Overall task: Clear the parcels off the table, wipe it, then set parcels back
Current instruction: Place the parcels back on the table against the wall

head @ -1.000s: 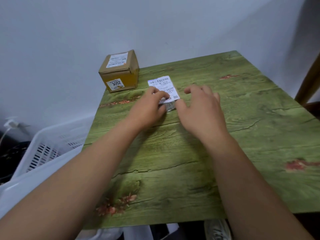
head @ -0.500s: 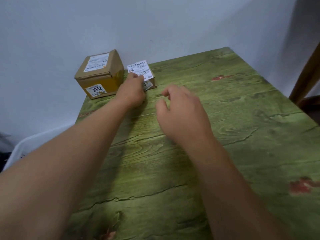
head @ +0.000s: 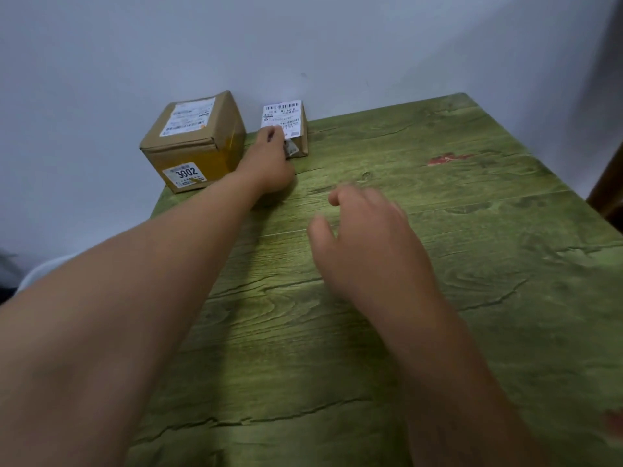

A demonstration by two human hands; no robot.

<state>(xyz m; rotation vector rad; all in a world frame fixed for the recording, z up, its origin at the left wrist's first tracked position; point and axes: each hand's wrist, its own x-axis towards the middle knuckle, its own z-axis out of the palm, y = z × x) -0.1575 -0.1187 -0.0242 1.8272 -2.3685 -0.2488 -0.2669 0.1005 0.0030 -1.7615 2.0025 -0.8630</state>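
A small brown parcel (head: pixel 290 124) with a white shipping label on top stands at the far edge of the green wood-grain table (head: pixel 438 264), against the wall. My left hand (head: pixel 271 161) reaches to it, fingers curled onto its near left side and top. A larger cardboard box (head: pixel 194 139) marked 3002 sits just left of it at the table's far left corner. My right hand (head: pixel 367 237) hovers over the middle of the table, fingers loosely curled, holding nothing.
A grey-white wall (head: pixel 303 45) runs directly behind both parcels. A dark wooden chair part (head: pixel 606 183) shows at the right edge. A pale bit of a basket (head: pixel 37 269) peeks out past the table's left side.
My left hand has pushed the small parcel farther back to the wall, beside the 3002 box. My right hand has let go and drawn back toward me.
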